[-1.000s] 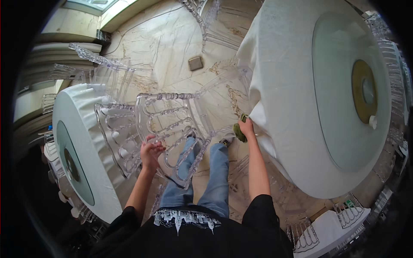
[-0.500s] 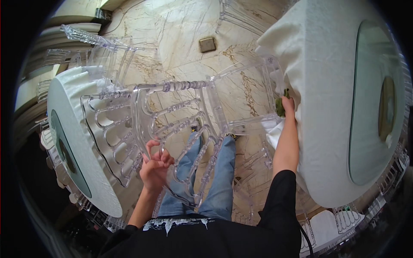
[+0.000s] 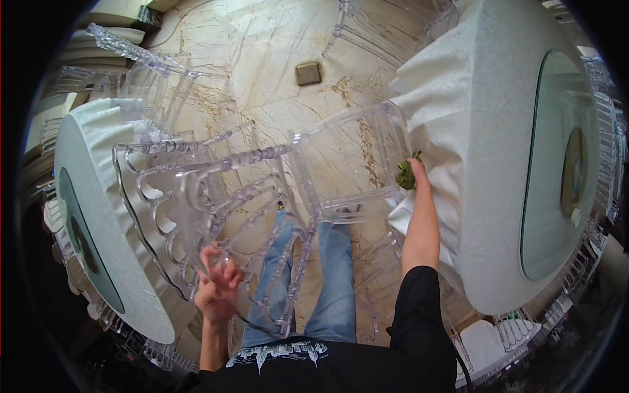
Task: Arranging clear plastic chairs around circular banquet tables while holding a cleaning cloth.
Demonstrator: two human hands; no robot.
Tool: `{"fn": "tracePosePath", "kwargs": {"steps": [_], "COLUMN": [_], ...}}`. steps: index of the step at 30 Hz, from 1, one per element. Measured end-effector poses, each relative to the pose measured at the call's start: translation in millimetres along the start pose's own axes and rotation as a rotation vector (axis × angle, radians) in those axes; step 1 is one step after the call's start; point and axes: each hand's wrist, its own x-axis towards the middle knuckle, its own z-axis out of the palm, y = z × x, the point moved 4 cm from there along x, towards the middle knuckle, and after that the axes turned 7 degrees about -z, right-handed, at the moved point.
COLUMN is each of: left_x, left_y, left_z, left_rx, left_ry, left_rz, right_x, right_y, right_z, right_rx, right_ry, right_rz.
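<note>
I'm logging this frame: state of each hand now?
Left hand: fingers curled at the clear chair's back; grip cannot be told.
Right hand: closed, holding green cloth.

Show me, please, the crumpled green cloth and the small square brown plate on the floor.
Crumpled green cloth (image 3: 404, 177): head view, middle of its visible bunch.
Small square brown plate (image 3: 308, 73): head view, centre of its top face.

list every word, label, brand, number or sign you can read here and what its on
None can be read.
Black shirt: a white skyline-like print, no legible lettering.
Clear chair and green cloth: no readable marks.
Square floor plate: nothing legible.
Background near the picture's rim: too small and blurred to tell.
</note>
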Motion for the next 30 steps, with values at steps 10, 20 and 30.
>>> {"fn": "tracePosePath", "kwargs": {"steps": [10,20,30], "left_x": [-7.7,6.3,19.0], "left_y": [31.4,47.4,47.4], "left_z": [-46.7,-62.1,-88.2], "left_rx": [0.185,0.338,0.451], "left_ry": [-0.02,0.266,0.273], "left_rz": [0.035,0.068,0.249], "right_x": [-37.0,-138.6,-272.2], "right_y": [27.3,17.3,68.1], "right_z": [63.3,60.2,38.4], "right_rx": [0.04,-0.582,-0.746], "right_ry": [0.042,0.176,-0.097], "right_rz": [-0.004,-0.035,0.036]}}
